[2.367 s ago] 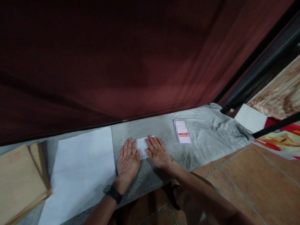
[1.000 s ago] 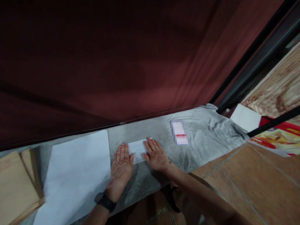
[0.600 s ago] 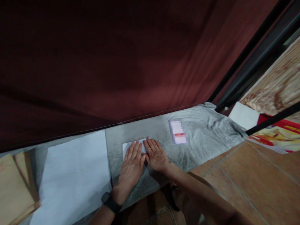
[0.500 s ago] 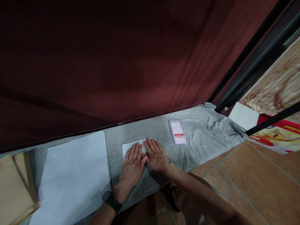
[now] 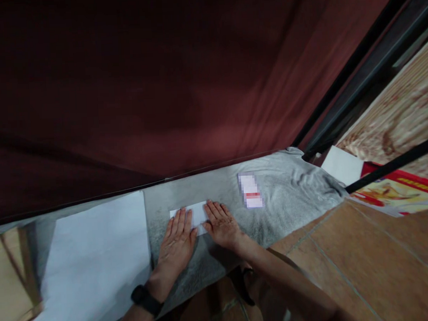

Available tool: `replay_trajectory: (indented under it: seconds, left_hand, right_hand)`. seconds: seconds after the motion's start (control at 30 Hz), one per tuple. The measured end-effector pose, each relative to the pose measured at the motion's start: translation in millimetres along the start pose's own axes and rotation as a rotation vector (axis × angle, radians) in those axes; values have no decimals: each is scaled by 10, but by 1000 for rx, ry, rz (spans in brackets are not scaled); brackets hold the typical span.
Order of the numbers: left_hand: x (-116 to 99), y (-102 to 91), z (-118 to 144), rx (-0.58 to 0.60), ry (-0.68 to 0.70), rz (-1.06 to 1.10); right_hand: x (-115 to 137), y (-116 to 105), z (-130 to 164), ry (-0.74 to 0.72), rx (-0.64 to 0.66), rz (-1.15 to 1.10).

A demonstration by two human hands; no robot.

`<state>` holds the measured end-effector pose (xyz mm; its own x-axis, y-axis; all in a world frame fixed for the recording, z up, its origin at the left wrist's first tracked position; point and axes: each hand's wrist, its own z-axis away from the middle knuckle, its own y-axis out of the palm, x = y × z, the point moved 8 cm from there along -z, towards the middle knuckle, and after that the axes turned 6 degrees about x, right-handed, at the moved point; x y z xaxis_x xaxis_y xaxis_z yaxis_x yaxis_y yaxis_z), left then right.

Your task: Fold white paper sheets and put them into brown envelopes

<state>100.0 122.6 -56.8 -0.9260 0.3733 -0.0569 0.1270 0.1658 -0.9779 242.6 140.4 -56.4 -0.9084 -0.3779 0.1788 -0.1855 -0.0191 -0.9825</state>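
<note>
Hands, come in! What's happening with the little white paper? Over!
Left hand and right hand open, palms down on small white paper. It lies on grey cloth, partly covered. Pixelated item beyond right hand, not touching.

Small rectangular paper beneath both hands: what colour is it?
White rectangular paper, shown in the head view.

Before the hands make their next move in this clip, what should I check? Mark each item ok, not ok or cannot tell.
1. Left hand on the paper: ok, lying open across its left part.
2. Right hand on the paper: ok, lying open over its right end.
3. Paper apart from the large sheet: ok, grey cloth shows between them.
4. Card apart from the hands: ok, it lies beyond the right hand.
5. Cloth smooth all over: not ok, rumpled at its right end.
6. Paper's covered parts uncreased: cannot tell, the hands hide them.
</note>
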Motion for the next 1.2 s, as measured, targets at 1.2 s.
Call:
replay_trajectory:
  seconds: [1.2]
  left_hand:
    - [-329,-160,-72,212,-33,-142]
  right_hand:
    - [197,65,36,-151,-23,16]
